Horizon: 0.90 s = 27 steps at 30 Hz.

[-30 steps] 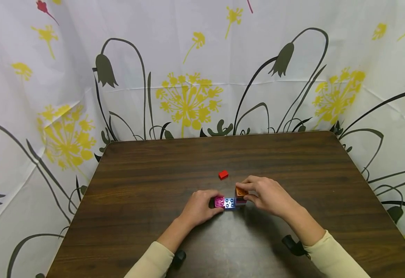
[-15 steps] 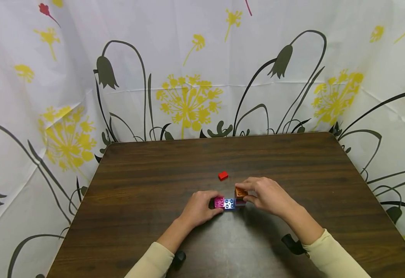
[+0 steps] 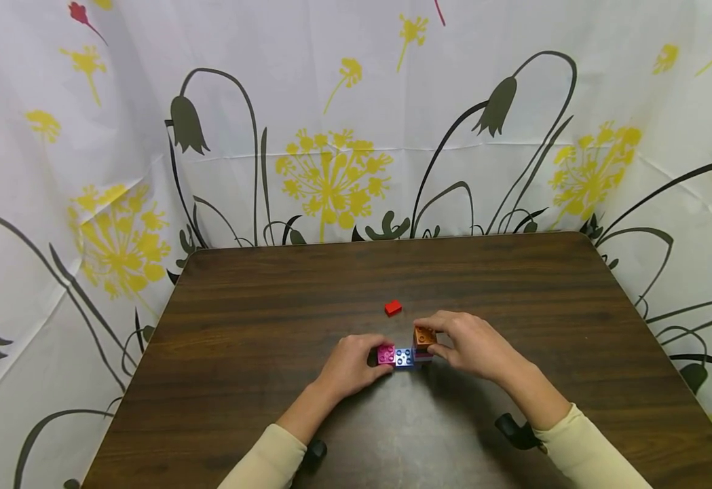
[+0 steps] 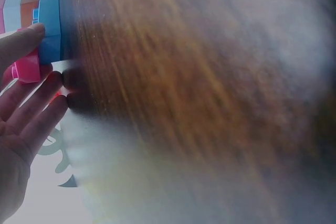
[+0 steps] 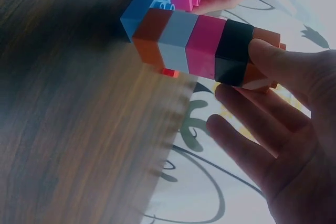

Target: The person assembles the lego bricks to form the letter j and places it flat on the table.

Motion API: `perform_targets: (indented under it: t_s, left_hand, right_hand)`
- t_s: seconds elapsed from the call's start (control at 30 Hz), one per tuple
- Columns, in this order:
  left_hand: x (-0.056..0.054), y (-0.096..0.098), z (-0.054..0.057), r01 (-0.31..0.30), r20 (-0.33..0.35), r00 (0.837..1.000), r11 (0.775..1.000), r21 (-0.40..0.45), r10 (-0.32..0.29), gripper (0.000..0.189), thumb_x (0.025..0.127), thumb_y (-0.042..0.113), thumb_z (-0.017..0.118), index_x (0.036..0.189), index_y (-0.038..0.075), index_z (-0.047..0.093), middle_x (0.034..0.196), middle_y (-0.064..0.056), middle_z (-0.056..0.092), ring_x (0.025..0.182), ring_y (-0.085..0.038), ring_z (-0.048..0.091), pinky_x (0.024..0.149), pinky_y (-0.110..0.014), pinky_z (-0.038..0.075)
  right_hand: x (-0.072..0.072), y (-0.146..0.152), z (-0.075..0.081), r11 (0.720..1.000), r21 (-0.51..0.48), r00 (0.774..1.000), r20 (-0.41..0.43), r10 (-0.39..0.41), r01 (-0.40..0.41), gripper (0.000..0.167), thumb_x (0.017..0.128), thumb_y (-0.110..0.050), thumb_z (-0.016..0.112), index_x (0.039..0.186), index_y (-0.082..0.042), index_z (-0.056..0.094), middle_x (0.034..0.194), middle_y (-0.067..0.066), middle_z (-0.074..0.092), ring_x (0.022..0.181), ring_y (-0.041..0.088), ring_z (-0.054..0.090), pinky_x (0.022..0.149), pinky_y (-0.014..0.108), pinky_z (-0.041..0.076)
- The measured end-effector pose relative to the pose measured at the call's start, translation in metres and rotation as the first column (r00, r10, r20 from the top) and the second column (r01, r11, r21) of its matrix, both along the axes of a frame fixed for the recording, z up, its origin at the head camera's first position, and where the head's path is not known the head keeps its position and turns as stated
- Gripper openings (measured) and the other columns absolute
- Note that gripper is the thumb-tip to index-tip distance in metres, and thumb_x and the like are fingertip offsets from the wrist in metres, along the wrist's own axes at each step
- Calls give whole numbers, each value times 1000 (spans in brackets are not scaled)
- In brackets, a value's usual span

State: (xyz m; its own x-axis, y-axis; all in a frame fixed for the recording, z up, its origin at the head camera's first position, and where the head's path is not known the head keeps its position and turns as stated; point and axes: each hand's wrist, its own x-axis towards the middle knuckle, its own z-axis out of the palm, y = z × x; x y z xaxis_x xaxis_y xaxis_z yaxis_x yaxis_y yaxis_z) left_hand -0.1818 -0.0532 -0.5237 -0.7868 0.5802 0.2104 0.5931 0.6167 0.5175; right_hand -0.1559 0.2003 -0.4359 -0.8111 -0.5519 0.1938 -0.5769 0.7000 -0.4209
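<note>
My left hand (image 3: 346, 365) pinches a pink toy brick (image 3: 386, 354) between thumb and fingers. That brick sits on the left part of a long blue brick (image 3: 403, 358), whose bare studs show beside it. At the right stands a tower of bricks; the right wrist view shows orange (image 5: 148, 38), pale blue (image 5: 177, 40), pink (image 5: 206, 48) and black (image 5: 232, 53) layers with an orange brick (image 3: 424, 337) on top. Thumb and fingers of my right hand (image 3: 472, 345) pinch this top brick. Its lower fingers stretch out beside the tower in the right wrist view.
A loose red brick (image 3: 393, 308) lies on the dark wood table (image 3: 258, 305), a little behind the build. A white curtain (image 3: 356, 81) printed with flowers hangs along the table's back and sides. Black wrist-worn devices (image 3: 516, 432) sit under the sleeves' cuffs.
</note>
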Motion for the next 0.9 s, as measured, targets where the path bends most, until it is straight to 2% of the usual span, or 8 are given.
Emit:
perform_targets:
  t_s: [0.23,0.43,0.6,0.9]
  left_hand:
    - [0,1,1,-2,4,1000,1000,-3,2,32,79,27,84,107,17,72,100,6,71,85,-7,63,76,-27,52]
    - [1,0,1,-5,23,1000,1000,-10,6,35,80,28,84,111,17,71,106,5,70,92,-6,63,82,-30,52]
    - [2,-1,1,-1,42,999,1000,-4,1,42,78,27,85,116,16,71,109,5,69,98,-9,63,86,-33,51]
    - [8,-5,3,-14,41,999,1000,-21,15,46,79,16,84,121,18,69,103,6,55,89,-14,59,79,-30,51]
  right_hand:
    - [1,3,-1,1000,-8,999,49,-15,16,51,83,-16,80,132,-14,63,112,-4,67,96,11,62,83,38,53]
    - [0,7,-7,995,-101,993,118,-1,13,55,84,-12,79,135,-13,59,121,2,66,106,17,62,87,41,52]
    - [-2,10,-12,979,-199,979,203,4,37,53,84,-5,77,134,-11,60,122,5,65,109,21,62,84,39,54]
    - [-8,12,-21,945,-300,953,302,-36,131,50,86,-9,76,132,-10,59,121,5,65,105,23,64,83,37,55]
